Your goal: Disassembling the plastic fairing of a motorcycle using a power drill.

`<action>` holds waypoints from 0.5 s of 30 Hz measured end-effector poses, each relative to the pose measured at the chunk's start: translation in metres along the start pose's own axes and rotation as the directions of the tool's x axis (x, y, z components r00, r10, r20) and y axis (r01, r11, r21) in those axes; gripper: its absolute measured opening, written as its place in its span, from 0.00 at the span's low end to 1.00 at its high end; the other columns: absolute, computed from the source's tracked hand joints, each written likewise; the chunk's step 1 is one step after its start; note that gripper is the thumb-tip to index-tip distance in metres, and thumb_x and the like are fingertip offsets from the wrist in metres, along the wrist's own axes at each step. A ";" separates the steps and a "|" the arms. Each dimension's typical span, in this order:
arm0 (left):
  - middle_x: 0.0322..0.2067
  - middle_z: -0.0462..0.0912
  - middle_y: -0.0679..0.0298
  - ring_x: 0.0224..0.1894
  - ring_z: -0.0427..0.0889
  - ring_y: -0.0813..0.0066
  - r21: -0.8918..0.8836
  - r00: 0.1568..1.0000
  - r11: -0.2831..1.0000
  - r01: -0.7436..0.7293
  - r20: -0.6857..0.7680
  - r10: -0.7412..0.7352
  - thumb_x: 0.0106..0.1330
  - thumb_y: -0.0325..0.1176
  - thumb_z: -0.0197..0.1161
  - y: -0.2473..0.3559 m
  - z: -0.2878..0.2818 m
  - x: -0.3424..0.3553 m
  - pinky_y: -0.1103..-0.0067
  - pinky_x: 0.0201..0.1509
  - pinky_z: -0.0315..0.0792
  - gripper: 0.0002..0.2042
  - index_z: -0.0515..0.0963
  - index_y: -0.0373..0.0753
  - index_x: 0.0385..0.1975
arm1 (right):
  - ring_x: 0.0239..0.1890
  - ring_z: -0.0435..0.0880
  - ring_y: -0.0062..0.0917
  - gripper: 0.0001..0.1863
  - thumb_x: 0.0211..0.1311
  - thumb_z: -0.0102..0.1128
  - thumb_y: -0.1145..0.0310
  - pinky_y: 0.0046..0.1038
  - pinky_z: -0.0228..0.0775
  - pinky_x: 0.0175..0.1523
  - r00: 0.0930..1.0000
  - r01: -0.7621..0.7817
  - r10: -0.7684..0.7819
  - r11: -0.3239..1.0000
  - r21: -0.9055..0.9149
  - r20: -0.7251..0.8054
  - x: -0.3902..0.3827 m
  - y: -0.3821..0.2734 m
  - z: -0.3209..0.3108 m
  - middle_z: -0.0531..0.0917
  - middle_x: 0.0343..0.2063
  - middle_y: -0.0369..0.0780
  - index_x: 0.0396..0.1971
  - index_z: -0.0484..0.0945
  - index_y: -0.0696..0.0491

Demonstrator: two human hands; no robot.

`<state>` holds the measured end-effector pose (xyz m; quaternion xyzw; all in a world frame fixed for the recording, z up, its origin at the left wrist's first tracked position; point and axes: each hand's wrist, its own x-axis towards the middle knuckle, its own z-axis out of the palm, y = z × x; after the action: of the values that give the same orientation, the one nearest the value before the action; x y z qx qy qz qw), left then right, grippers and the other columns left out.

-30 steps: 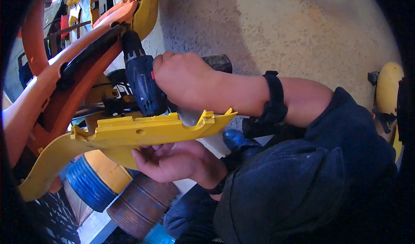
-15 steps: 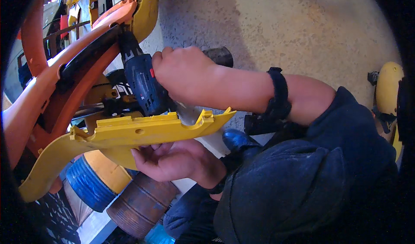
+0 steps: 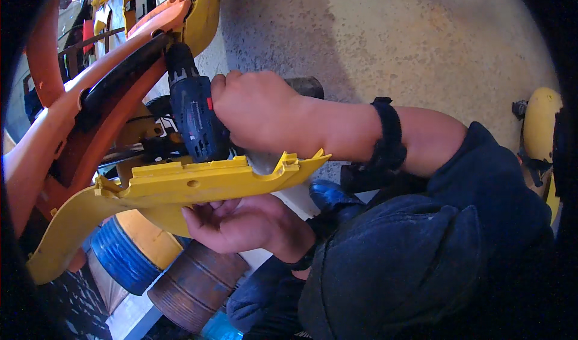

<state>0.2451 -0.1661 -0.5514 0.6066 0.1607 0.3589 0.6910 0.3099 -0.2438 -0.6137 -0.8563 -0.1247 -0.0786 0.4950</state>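
Note:
My right hand (image 3: 256, 108) is closed on a dark blue cordless drill (image 3: 195, 123), whose chuck points up into a joint between the orange body panel (image 3: 96, 81) with a black strip and a yellow part (image 3: 201, 15). A black strap circles the right wrist. Below, my left hand (image 3: 235, 222) is palm-up with curled fingers, holding a long yellow plastic panel (image 3: 198, 180) from underneath. The panel lies across the view just below the drill, with clips along its upper edge. Its underside hides some of the left fingertips.
A blue-and-yellow drum (image 3: 126, 259) and a rusty drum (image 3: 192, 286) are at the lower left. Stained concrete floor (image 3: 409, 39) spans the upper right. A yellow rounded object (image 3: 539, 123) is at the far right edge, and a dark shoe (image 3: 328, 192) shows below the arms.
My right hand and the drill have shifted very slightly, up and then a little back down. My left hand and the yellow panel stay almost still.

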 end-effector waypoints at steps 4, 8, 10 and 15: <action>0.38 0.79 0.58 0.38 0.80 0.72 0.025 0.999 0.999 -0.041 0.016 0.040 0.63 0.42 0.47 -0.002 0.001 -0.001 0.77 0.45 0.73 0.20 0.73 0.31 0.45 | 0.32 0.82 0.39 0.21 0.38 0.62 0.73 0.33 0.76 0.35 0.999 0.029 -0.032 0.996 -0.080 -0.033 -0.001 0.003 0.007 0.79 0.29 0.50 0.35 0.72 0.66; 0.36 0.80 0.59 0.37 0.80 0.74 0.015 0.999 0.999 -0.032 0.002 0.032 0.63 0.42 0.47 -0.001 0.000 0.000 0.78 0.43 0.73 0.20 0.74 0.31 0.44 | 0.33 0.82 0.39 0.21 0.37 0.62 0.73 0.34 0.76 0.35 0.999 0.041 -0.041 0.999 -0.026 -0.031 0.000 0.003 0.005 0.79 0.29 0.50 0.36 0.72 0.66; 0.36 0.80 0.59 0.37 0.80 0.74 0.009 0.999 0.999 -0.033 0.006 0.033 0.64 0.42 0.47 -0.001 0.000 0.000 0.79 0.43 0.73 0.20 0.74 0.31 0.43 | 0.32 0.82 0.39 0.21 0.37 0.62 0.73 0.34 0.76 0.35 0.999 0.034 -0.035 0.999 -0.029 -0.032 0.000 0.002 0.003 0.79 0.28 0.50 0.35 0.72 0.66; 0.34 0.80 0.61 0.35 0.80 0.76 0.027 0.999 0.999 -0.044 -0.015 0.044 0.64 0.42 0.47 0.000 0.003 -0.003 0.81 0.41 0.72 0.19 0.74 0.32 0.42 | 0.31 0.82 0.40 0.21 0.37 0.63 0.73 0.34 0.76 0.35 0.999 0.030 -0.030 0.999 -0.033 -0.011 0.001 0.003 -0.002 0.80 0.28 0.49 0.35 0.72 0.65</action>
<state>0.2446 -0.1706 -0.5511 0.6165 0.1574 0.3764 0.6735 0.3114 -0.2468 -0.6155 -0.8619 -0.1334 -0.0932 0.4802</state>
